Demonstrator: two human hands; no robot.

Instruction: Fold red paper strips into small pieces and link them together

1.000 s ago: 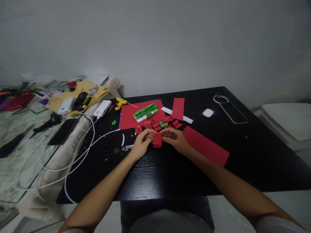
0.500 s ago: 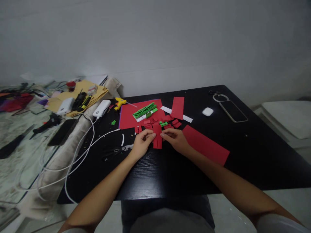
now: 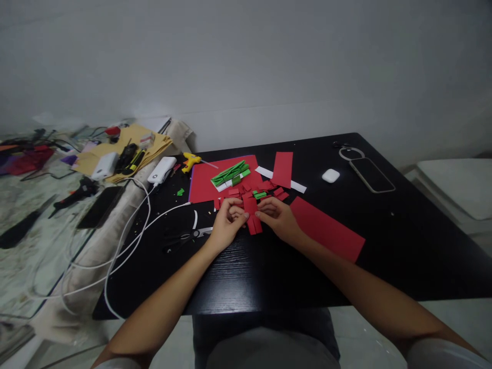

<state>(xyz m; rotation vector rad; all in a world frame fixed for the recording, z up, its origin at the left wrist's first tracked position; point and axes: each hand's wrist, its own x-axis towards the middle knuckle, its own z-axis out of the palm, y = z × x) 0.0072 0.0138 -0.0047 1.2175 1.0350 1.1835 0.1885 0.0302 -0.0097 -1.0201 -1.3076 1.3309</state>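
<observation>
Between my hands is a folded piece of red paper (image 3: 250, 206), with slits showing in its lower part. My left hand (image 3: 227, 223) has its thumb against the paper's left edge, its fingers curled behind. On the other edge, my right hand (image 3: 280, 219) pinches the paper between thumb and fingers. Just beyond lie small folded red paper pieces (image 3: 280, 193) and a few green ones (image 3: 260, 195). A bundle of folded green strips (image 3: 230, 173) rests on a red sheet (image 3: 200, 184). Scissors (image 3: 188, 236) lie left of my left hand.
A larger red sheet (image 3: 326, 230) lies beside my right forearm, and a smaller red rectangle (image 3: 283, 169) crosses a white strip (image 3: 299, 187). A yellow glue gun (image 3: 190, 162), white power bank (image 3: 162, 170) and cables are leftward. A phone (image 3: 372, 175) and white case (image 3: 330, 176) sit rightward.
The red paper in my hands went from a short folded shape to a longer, opened one with slits showing. It is now tilted slightly, its lower end shifted right.
</observation>
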